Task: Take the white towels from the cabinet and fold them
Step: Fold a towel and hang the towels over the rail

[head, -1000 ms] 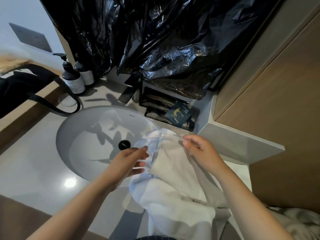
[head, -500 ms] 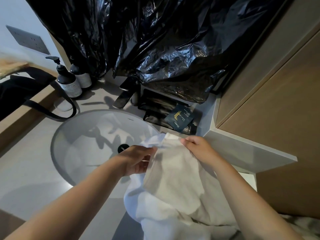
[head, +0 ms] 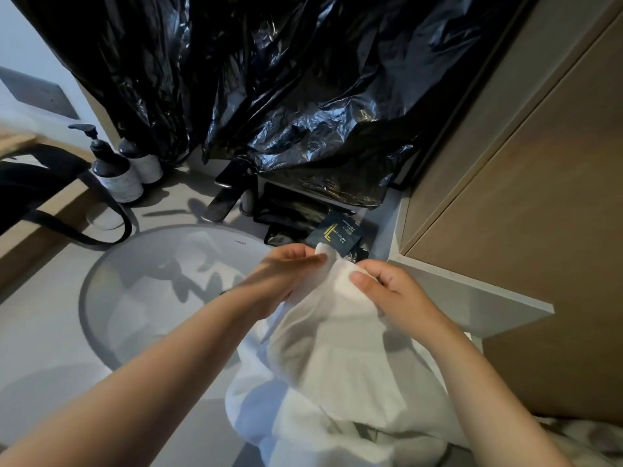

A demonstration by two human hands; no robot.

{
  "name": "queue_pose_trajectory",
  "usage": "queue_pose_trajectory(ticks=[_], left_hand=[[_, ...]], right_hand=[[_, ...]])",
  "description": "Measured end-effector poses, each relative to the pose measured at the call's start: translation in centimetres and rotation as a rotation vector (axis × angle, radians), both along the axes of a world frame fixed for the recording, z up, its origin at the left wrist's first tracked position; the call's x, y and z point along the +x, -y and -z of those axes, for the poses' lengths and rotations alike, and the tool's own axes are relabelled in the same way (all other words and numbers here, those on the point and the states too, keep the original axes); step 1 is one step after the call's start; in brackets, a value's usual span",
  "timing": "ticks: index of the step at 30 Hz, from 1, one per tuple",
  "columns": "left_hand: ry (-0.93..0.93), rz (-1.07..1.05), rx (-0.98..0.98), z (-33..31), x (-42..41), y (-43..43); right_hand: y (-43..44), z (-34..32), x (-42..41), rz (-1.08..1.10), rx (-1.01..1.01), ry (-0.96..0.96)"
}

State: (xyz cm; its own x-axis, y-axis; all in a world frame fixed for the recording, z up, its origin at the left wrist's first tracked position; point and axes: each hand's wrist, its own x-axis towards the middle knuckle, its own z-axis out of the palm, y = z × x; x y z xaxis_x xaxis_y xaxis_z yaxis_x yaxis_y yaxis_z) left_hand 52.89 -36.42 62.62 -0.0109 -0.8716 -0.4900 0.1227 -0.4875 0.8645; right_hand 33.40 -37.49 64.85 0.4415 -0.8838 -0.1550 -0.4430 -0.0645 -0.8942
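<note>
Left hand [head: 286, 274]: fingers curled, pinching the top corner of the white towel [head: 337, 365] between thumb and fingertips; the corner pokes up just past the fingers.
Right hand [head: 387, 291]: fingers curled, thumb pressed on the cloth, gripping the same top edge just at 3 o'clock of the left hand.
Hands together: close, the cloth bunched between them.
White towel: held up at picture centre, hanging toward 6 o'clock in loose folds; lower part heaped over the table [head: 40, 332] edge and the sink [head: 151, 298] rim.
Sink: round basin set in the table, at 9 o'clock of the hands.
Faucet [head: 226, 197]: dark, at 12 o'clock of the sink.
Pump bottles [head: 114, 170]: two, side by side on the table at 10 o'clock.
Black strap [head: 111, 214]: loops across the table just below the bottles.
Dark packet [head: 337, 234]: gold print, lying on a black tray [head: 293, 210] at 12 o'clock of the hands.
Black plastic sheet [head: 269, 79]: crumpled, covering the wall from 11 to 1 o'clock.
Cabinet [head: 539, 197]: wood-toned panels at 3 o'clock.
</note>
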Motion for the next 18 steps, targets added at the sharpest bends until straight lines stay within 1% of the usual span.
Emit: queue_pose_trajectory(ticks=[3, 5, 6, 9, 11, 15, 18], left_hand=[[-0.016, 0.030, -0.008, -0.6, -0.6, -0.1], [-0.026, 0.009, -0.012, -0.5, -0.7, -0.2], [-0.041, -0.001, -0.011, -0.4, -0.7, -0.1], [-0.064, 0.021, -0.018, -0.6, -0.9, 0.0], [-0.025, 0.010, -0.018, -0.8, -0.9, 0.0], [-0.034, -0.059, -0.012, -0.7, -1.0, -0.5], [-0.073, -0.015, -0.038, -1.2, -1.1, -0.8]], right_hand=[[0.0, -0.1, 0.2, 0.073, -0.017, 0.072], [-0.2, -0.3, 0.2, 0.134, 0.006, 0.166], [-0.2, -0.4, 0.3, 0.133, 0.009, 0.174], [-0.2, 0.7, 1.0, 0.079, -0.052, 0.052], [0.0, 1.5, 1.3, 0.089, -0.105, -0.004], [0.0, 2.1, 0.9, 0.084, -0.152, -0.031], [-0.1, 2.3, 1.0, 0.087, -0.158, -0.075]])
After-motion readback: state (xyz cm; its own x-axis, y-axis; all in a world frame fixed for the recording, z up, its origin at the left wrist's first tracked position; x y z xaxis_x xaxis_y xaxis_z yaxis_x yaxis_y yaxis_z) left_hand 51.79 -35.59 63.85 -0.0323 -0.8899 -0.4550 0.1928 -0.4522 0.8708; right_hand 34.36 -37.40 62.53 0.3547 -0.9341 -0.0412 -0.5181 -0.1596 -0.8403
